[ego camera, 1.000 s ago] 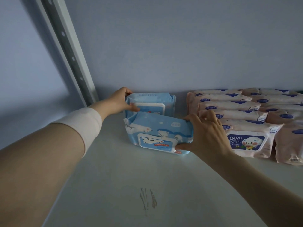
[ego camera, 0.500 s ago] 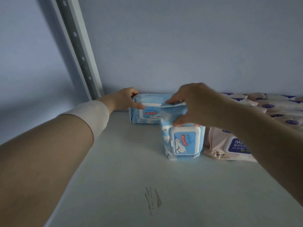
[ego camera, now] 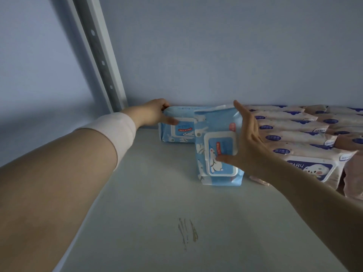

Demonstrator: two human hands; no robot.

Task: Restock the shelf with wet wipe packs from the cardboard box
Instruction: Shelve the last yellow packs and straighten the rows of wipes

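Two blue wet wipe packs stand on the pale shelf (ego camera: 149,222). The rear blue pack (ego camera: 177,127) rests on its long edge against the back wall, and my left hand (ego camera: 155,113) grips its left end. The front blue pack (ego camera: 217,146) stands upright on its short end, lid facing me. My right hand (ego camera: 248,142) holds its right side, thumb across the lid and fingers stretched up along the edge. The cardboard box is out of view.
Rows of pink baby wipe packs (ego camera: 298,138) fill the shelf to the right, the nearest touching my right wrist. A perforated metal upright (ego camera: 100,57) rises at the back left corner. A brown scuff (ego camera: 187,232) marks the shelf's front.
The front blue pack has gone from lying tilted to standing on its short end. My right hand shifted from its top to its right side. The left hand stayed on the rear pack.
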